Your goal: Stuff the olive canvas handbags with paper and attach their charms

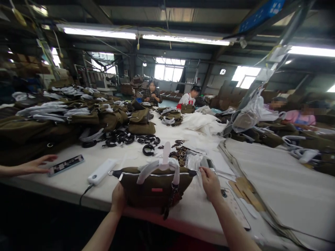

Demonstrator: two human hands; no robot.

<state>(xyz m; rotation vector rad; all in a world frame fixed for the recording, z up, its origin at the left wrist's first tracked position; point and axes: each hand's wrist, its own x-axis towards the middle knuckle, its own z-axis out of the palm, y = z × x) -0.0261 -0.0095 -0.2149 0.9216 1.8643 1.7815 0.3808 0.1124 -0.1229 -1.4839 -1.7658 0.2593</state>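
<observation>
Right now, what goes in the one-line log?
left hand: on bag, left side; right hand: beside bag's right end; handles: wrapped in white

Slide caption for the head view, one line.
Left hand holds an olive handbag over a white table, right hand beside its opposite end.

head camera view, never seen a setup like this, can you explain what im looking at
There is no machine here: this single picture comes from a camera on a person's head, looking forward and down at their bare hands. Their left hand holds the side of an olive bag; the right hand is at its other end, though its exact grip is unclear. On the white table lie a phone, black coiled pieces and piled bags. A third hand, by the phone, is someone else's.
</observation>
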